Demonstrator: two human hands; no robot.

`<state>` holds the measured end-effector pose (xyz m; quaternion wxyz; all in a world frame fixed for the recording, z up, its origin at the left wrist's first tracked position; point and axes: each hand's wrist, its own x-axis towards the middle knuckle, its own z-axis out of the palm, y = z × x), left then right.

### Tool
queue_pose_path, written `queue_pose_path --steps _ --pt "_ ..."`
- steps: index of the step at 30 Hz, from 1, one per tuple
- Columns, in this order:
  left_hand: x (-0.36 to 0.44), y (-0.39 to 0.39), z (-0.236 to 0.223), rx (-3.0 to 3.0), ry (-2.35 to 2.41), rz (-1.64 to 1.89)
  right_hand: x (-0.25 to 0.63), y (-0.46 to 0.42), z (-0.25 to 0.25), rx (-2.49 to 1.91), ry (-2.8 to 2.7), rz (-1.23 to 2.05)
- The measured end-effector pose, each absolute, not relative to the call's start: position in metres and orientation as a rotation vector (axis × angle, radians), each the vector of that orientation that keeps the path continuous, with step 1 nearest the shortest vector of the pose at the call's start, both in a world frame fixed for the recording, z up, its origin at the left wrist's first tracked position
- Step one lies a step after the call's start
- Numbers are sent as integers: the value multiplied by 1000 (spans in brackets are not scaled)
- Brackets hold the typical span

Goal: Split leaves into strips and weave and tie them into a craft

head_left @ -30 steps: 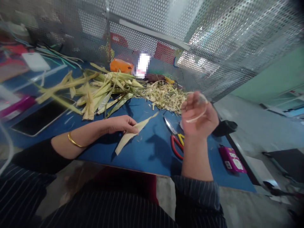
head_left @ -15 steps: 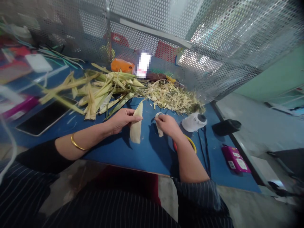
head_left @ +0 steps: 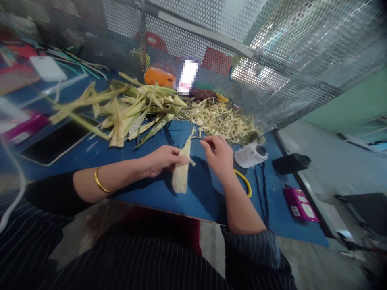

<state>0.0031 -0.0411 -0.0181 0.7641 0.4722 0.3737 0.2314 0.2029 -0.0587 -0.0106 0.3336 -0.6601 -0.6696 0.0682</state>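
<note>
Nearest me, past the edge of the blue table, my left hand pinches a pale husk between thumb and fingers at about its middle. The husk stands nearly upright in front of me, its wide end down and its tip up; a narrow end pokes out beside my thumb. I judge it light and papery, a little stiff along its grain but easy to split that way, so a flat pinch across the middle suits it better than a hard squeeze or a tug at the thin tip. It looks dry, and I expect little slipping.

My right hand is just beside it, fingers curled and thumb near them; I cannot tell whether they pinch anything fine. Partly behind that forearm shows a yellow handle, and just to the right sits a white spool. Farther off lie the heaped husks and, right of them, the pale shreds.
</note>
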Motion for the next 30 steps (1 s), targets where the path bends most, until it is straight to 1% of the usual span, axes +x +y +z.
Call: queue_pose_path --steps 2,4,5,6,9,12,16,18,24,30 --pt "4 -47 -16 1088 768 601 197 -65 -4 -1536 -1628 686" --pt "3 -49 -12 1131 760 797 190 -70 -2 -1327 -1520 1145" --pt "3 -48 -10 1130 769 899 186 -72 -2 -1241 -1505 1283" --pt "2 -46 -8 1115 784 978 182 -74 -3 -1184 -1519 1353" --pt "-2 -36 -3 1015 842 1085 171 -77 -8 -1163 -1597 1339" --pt "-4 -28 -2 960 844 1091 167 -77 -12 -1245 -1467 1309" --pt "-4 -27 -8 1125 782 822 168 -75 -13 -1265 -1287 1279" --pt "-4 -28 -11 1195 800 726 170 -75 -11 -1252 -1239 1319" --pt "-8 -23 -11 1275 824 734 173 -76 -8 -1221 -1123 1484" --pt "-7 -23 -13 1263 792 684 168 -76 -14 -1229 -1146 1385"
